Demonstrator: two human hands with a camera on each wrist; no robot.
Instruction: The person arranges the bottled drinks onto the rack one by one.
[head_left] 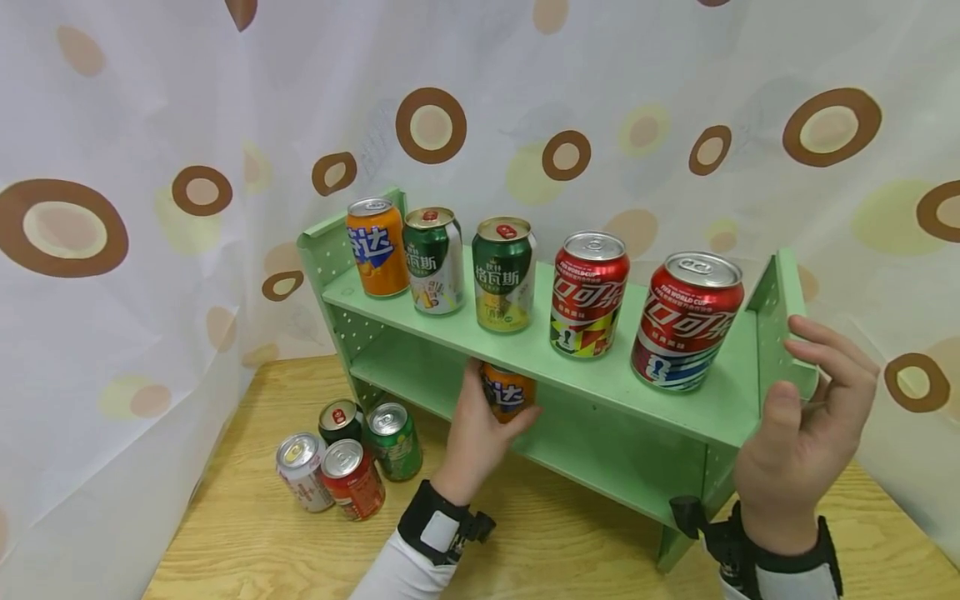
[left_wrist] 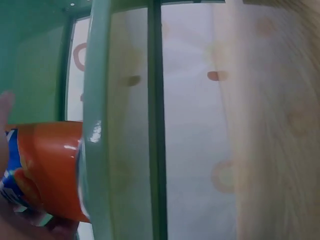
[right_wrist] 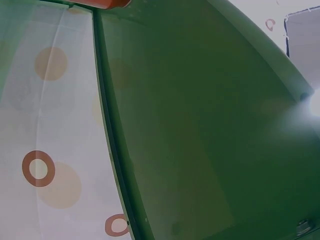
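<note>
At the green shelf (head_left: 600, 446), the right hand (head_left: 810, 425), fingers apart and loosely bent, holds no can at frame right, while the nearer left hand (head_left: 482, 429) grips the upright orange can (head_left: 510, 394) in the lower tier, frame centre.

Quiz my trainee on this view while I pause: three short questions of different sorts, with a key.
1. Count: how many cans stand on the upper shelf?
2. True or false: the right hand is holding a can.
3. Name it: what is the left hand holding, and is it above or below the upper shelf?

Key
1. Five.
2. False; there is no can in it.
3. An orange can, below the upper shelf.
</note>
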